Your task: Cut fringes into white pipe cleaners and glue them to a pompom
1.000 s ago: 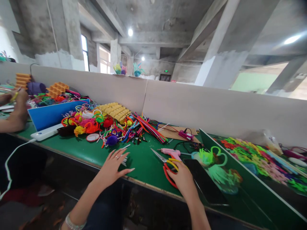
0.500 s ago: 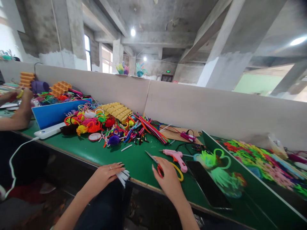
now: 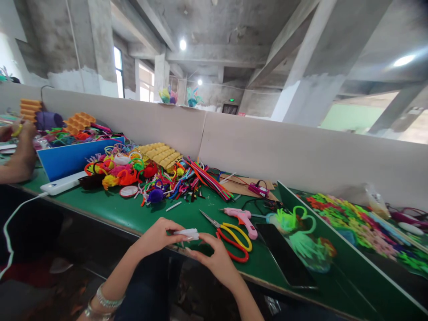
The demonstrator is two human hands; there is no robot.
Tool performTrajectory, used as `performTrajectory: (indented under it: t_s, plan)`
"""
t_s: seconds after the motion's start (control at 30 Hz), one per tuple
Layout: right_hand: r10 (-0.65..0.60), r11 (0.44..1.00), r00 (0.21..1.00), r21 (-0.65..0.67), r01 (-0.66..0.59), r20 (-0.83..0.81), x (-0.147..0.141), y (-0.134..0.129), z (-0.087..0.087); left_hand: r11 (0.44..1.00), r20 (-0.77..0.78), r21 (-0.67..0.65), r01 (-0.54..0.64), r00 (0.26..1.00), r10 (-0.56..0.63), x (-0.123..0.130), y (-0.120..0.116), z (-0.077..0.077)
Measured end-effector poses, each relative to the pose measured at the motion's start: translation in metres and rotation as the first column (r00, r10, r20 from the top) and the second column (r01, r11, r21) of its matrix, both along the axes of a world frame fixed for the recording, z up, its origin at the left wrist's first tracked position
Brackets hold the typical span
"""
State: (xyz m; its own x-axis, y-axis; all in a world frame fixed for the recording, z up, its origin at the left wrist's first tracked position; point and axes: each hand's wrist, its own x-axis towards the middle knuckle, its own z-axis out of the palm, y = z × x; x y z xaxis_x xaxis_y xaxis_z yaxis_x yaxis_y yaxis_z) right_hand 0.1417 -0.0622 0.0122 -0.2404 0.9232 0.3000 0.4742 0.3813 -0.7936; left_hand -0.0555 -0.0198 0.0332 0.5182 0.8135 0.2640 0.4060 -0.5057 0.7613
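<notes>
A small bundle of white pieces (image 3: 187,233) is above the front edge of the green table. My left hand (image 3: 159,235) is closed on its left end. At its right end my right hand (image 3: 214,256) pinches the bundle between thumb and fingers. Scissors (image 3: 239,236) with red and yellow handles lie on the table just beyond my right hand, their blades pointing up and left. Beside them rests a pink glue gun (image 3: 243,218). One short white piece (image 3: 173,206) lies apart on the table.
Colourful pipe cleaners (image 3: 210,178) are heaped at the back. A black phone (image 3: 284,256), green fuzzy figures (image 3: 306,243) and a low divider (image 3: 347,249) stand to the right. Another person's arm (image 3: 23,154) is at far left, past a blue board (image 3: 78,158).
My right hand has left the scissors on the table and moved left to the white bundle. My left hand has raised the bundle and turned it sideways.
</notes>
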Motion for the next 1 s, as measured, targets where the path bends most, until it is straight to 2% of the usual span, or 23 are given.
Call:
performTrajectory:
  t_s: [0.23,0.47,0.6,0.67,0.87,1.0]
  plan:
    - [-0.048,0.996,0.995,-0.080,0.042,-0.084,0.010,0.004,0.007,0.982,0.071,-0.098,0.162,0.985,-0.155,0.020,0.007,0.014]
    - [-0.001,0.979,0.988,-0.202,-0.030,-0.154,0.026,-0.003,0.017,0.955,0.264,-0.276,0.110,0.964,-0.034,0.022,0.015,0.020]
    - [0.148,0.891,0.968,-0.397,-0.219,-0.203,0.029,-0.011,0.024,0.932,0.404,-0.340,0.124,0.914,0.026,0.024,0.015,0.013]
    - [0.185,0.866,0.960,-0.428,-0.260,-0.209,0.027,-0.013,0.024,0.922,0.449,-0.362,0.136,0.892,0.044,0.026,0.015,0.009]
    - [0.178,0.929,0.983,-0.324,-0.179,-0.034,0.021,-0.014,0.022,0.890,0.566,-0.424,0.168,0.816,0.115,0.031,0.015,0.007]
    - [0.180,0.978,0.978,-0.123,-0.167,0.108,0.021,-0.015,0.030,0.888,0.587,-0.426,0.174,0.800,0.125,0.035,0.013,0.007]
